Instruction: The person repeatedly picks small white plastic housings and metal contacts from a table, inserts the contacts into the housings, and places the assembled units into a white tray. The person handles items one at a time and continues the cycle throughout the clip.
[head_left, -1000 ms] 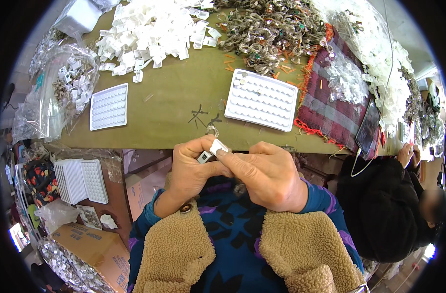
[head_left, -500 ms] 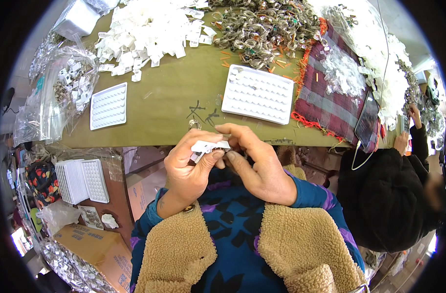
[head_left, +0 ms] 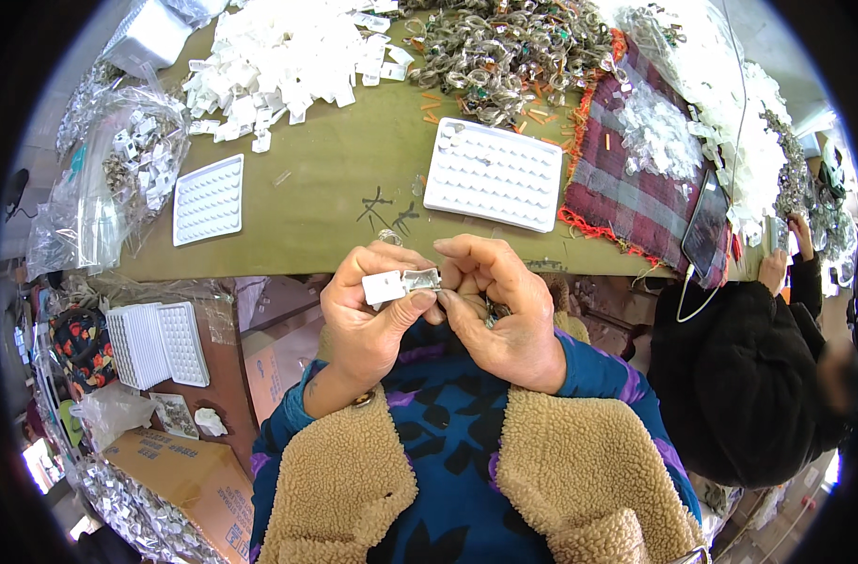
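Observation:
Just past the table's near edge, my left hand pinches a small white plastic case between thumb and fingers. The case lies opened out, a flat white part beside a clear-looking hollow part. My right hand is closed, thumb and fingertips meeting the right end of the case. Between its curled fingers and palm shows a bit of brownish coiled wire, mostly hidden. A small loop of wire shows behind my left fingers; whether it joins the case I cannot tell.
Ahead are a heap of white plastic cases, a pile of coiled wires and two white dimpled trays, one left, one right. A plaid cloth and a phone lie right. Another person sits at right.
The white case has turned in my left hand, so its flat face and hollow inside now show upward. My right hand has shifted slightly and its fingers have curled more, showing the wire.

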A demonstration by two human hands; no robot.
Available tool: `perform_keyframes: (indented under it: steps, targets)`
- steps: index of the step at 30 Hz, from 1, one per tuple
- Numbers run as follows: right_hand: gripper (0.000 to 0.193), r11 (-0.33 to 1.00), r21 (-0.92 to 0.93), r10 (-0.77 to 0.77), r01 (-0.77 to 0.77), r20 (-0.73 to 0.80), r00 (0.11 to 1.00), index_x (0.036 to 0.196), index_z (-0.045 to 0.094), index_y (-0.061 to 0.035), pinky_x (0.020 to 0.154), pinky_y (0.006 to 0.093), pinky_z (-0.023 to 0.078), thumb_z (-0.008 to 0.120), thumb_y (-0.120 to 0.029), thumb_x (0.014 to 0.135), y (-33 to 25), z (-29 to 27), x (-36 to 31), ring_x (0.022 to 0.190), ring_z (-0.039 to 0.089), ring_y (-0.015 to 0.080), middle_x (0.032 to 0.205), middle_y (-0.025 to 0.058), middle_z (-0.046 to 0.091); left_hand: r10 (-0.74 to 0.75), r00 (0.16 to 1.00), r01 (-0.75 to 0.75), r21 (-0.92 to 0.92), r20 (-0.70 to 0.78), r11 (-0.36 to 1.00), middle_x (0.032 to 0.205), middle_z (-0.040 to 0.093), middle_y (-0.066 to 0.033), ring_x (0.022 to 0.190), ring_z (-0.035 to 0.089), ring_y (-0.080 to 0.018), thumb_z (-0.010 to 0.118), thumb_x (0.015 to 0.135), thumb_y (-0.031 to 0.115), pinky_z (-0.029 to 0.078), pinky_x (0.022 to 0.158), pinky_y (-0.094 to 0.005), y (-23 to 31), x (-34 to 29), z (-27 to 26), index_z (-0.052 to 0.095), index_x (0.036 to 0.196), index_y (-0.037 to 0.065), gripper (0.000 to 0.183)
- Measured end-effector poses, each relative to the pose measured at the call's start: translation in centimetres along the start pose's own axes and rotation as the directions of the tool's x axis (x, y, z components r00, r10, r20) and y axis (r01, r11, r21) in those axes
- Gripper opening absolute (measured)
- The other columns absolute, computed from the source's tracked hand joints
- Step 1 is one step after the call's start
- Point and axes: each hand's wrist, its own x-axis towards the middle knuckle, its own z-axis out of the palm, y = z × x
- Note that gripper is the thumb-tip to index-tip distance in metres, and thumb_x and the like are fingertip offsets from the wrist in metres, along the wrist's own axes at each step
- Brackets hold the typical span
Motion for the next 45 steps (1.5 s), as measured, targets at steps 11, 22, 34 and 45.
perform_keyframes:
  steps: [11,22,34,45]
  targets:
    - [0.042,1.000,-0.019,-0.026,0.025,-0.039,0.999,0.119,0.057,0.0010,0.053,0.0199,0.037,0.059,0.016,0.080,0.3,0.1,0.6,0.059,0.043,0.0031,0.082,0.0023,0.056,-0.037,0.999,0.037,0.016,-0.038,0.999,0.096,0.063,-0.0140,0.071,0.065,-0.0144,0.072,0.089,0.000,0.057,0.063,-0.0260,-0.1,0.3,0.0,0.053,0.094,-0.001,0.019]
    - [0.035,0.998,-0.010,-0.058,0.058,-0.038,0.998,0.114,0.056,0.0011,0.054,0.0196,0.040,0.058,0.014,0.081,0.4,0.2,1.7,0.065,0.053,0.0024,0.085,0.0039,0.058,-0.046,0.998,0.045,-0.016,-0.047,0.999,0.094,0.063,-0.0132,0.070,0.065,-0.0143,0.072,0.089,0.002,0.055,0.062,-0.0258,-0.1,0.7,-0.3,0.053,0.092,0.000,0.020]
    - [0.034,0.837,0.451,0.319,-0.310,0.060,0.946,0.117,0.053,0.0028,0.070,0.0194,0.046,0.061,0.012,0.085,-1.0,-0.7,1.1,0.082,0.057,0.0047,0.093,0.0045,0.062,-0.225,0.973,0.227,-0.440,0.059,0.869,0.105,0.066,-0.0200,0.066,0.066,-0.0175,0.072,0.092,0.015,0.059,0.059,-0.0300,-0.5,0.6,-0.6,0.059,0.105,-0.004,0.026]
    - [0.044,0.981,-0.113,-0.162,0.155,-0.056,0.985,0.121,0.058,-0.0009,0.070,0.0299,0.052,0.070,0.008,0.080,-1.2,-1.3,-0.4,0.084,0.065,0.0204,0.089,0.0092,0.062,-0.293,0.956,0.282,-0.262,-0.004,0.923,0.097,0.071,-0.0196,0.072,0.070,-0.0220,0.064,0.097,0.013,0.060,0.062,-0.0310,-0.4,-1.1,0.2,0.062,0.117,-0.007,0.028]
